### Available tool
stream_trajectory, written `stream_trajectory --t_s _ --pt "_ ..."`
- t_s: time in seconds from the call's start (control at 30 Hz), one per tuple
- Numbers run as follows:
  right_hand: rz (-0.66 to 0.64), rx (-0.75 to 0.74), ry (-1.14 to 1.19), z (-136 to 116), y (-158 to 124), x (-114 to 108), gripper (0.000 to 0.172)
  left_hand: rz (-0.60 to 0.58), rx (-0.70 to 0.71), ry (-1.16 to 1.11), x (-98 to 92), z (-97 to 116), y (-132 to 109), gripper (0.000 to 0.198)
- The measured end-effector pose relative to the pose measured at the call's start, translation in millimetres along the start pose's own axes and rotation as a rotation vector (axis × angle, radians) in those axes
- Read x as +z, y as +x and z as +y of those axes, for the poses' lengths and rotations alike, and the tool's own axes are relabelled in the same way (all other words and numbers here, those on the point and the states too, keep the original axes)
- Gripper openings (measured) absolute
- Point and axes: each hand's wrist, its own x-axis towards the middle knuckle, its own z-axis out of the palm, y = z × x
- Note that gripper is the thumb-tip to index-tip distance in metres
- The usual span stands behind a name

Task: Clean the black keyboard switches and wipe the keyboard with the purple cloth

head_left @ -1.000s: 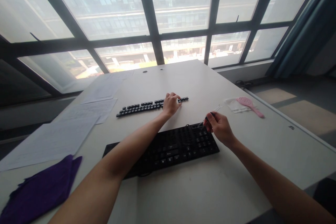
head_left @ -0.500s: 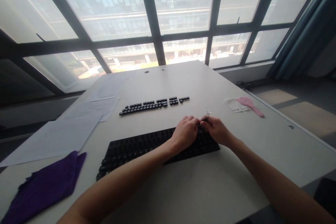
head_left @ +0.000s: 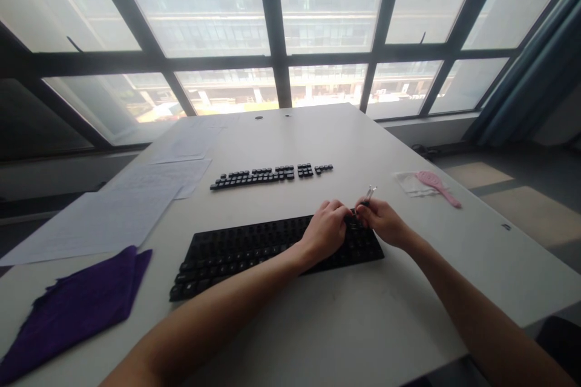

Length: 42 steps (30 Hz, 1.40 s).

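Observation:
A black keyboard (head_left: 254, 251) lies across the table in front of me, and its upper rows look bare of keycaps. My right hand (head_left: 384, 221) is closed on a keycap puller (head_left: 370, 193) above the keyboard's upper right part, and thin metal prongs stick up past the fingers. Just beside it, my left hand (head_left: 324, 227) is over the keyboard with its fingers bent together near the puller. Whatever those left fingertips hold is hidden. Behind the keyboard, several black keycaps (head_left: 254, 178) are laid out in rows.
To the left, a folded purple cloth (head_left: 86, 308) and sheets of paper (head_left: 91, 224) lie on the white table (head_left: 354, 326). A pink hairbrush (head_left: 436, 186) rests on a white tissue (head_left: 408, 184) at the right. Large windows stand behind the table.
The puller in my right hand has drawn slightly away from my left fingers and tilts more to the right. My view has shifted a little; the keycap rows look unchanged.

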Motion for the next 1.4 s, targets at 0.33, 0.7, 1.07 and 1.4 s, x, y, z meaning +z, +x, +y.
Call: stream_trajectory --t_s 0.33,0.7,1.07,1.4 --pt "-0.034 -0.091 -0.150 -6 -3 2 0.021 0.018 0.003 -0.026 1.5 -1 0 0.023" --pt "0.045 -0.150 -0.205 -10 -8 5 0.012 -0.072 0.028 0.077 -6.5 7 -3 0.022" --pt "0.081 -0.003 0.003 2 -3 7 0.019 -0.085 -0.023 -0.044 -1.3 -2 1 0.024" --pt "0.077 0.011 0.069 6 -4 7 0.022 -0.046 -0.011 -0.071 -0.1 -3 2 0.015"
